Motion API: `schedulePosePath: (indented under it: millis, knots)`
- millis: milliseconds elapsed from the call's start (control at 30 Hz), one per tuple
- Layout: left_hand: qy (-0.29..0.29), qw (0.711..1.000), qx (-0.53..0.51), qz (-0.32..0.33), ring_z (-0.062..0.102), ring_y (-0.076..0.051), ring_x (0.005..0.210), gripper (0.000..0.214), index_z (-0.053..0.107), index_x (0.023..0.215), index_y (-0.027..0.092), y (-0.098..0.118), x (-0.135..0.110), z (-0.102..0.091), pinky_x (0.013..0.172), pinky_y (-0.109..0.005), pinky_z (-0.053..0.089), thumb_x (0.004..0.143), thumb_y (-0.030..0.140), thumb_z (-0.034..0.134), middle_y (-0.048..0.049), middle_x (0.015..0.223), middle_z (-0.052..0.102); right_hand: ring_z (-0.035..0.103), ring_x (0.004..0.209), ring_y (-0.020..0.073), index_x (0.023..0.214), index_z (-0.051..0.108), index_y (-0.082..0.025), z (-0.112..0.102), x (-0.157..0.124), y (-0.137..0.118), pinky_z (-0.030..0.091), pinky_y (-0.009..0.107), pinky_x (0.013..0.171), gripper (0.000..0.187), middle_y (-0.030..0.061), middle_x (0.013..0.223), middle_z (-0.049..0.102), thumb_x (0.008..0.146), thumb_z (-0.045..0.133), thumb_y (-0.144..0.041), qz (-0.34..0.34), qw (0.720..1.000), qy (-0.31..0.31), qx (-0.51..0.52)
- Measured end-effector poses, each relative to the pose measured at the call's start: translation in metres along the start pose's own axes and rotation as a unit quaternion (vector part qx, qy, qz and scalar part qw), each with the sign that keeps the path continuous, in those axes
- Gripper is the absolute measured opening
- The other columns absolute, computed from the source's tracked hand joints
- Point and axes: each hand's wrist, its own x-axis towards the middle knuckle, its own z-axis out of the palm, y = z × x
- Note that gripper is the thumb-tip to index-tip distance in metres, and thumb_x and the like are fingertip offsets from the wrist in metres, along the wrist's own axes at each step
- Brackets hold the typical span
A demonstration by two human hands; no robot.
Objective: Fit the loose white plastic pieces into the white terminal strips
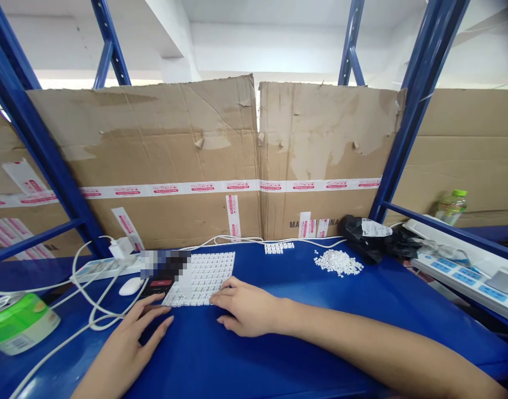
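Observation:
A white sheet of small moulded pieces in rows (199,280) lies flat on the blue tabletop (221,354). The fingertips of my right hand (245,307) rest on its lower right edge, and the hand holds nothing. My left hand (127,346) lies spread on the table with its fingers apart, just below a black device with a red panel (157,285). Its fingertips are close to the sheet's lower left corner. Loose white pieces form a heap (338,262) to the right, behind a short white strip (279,247). A pixelated patch hides the sheet's far left corner.
A white mouse (131,286), a power strip (104,267) and tangled white cables lie to the left, with a green-labelled can (19,324) at the table's near left. A black bag (366,241) and another power strip (466,271) sit right. Taped cardboard (154,166) and blue shelf uprights stand behind.

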Motion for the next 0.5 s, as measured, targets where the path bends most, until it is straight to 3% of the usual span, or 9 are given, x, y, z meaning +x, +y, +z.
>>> schedulePosePath:
  millis: [133,300,500]
  knots:
    - [-0.003,1.0,0.001,0.005,0.073,-0.032,0.121,0.041,0.083,0.106,0.03,-0.003,-0.001,0.002,0.103,-0.042,0.062,0.095,0.06,0.057,-0.0075,0.133,0.072,0.056,0.126,0.0265,0.136,0.065,-0.011,0.001,-0.001,0.001,0.042,0.039,0.115,0.038,0.0148,0.127,0.074,0.101,0.063,-0.026,-0.003,1.0,0.012,0.005]
    - [-0.007,1.0,0.006,0.004,0.072,-0.033,0.122,0.04,0.084,0.107,0.031,-0.005,-0.001,0.002,0.106,-0.045,0.06,0.095,0.059,0.058,-0.0074,0.134,0.072,0.055,0.131,0.0269,0.14,0.062,-0.008,0.0,-0.004,0.002,0.041,0.039,0.117,0.042,0.0169,0.132,0.072,0.101,0.062,-0.026,-0.004,1.0,0.014,0.009]
    - [0.004,1.0,0.005,0.007,0.072,-0.032,0.123,0.041,0.084,0.106,0.032,-0.001,-0.003,0.003,0.102,-0.041,0.063,0.095,0.059,0.055,-0.0058,0.135,0.071,0.053,0.133,0.0272,0.143,0.061,-0.009,-0.011,-0.014,0.001,0.043,0.039,0.116,0.046,0.0174,0.136,0.07,0.101,0.063,-0.026,0.01,0.999,0.02,0.027]
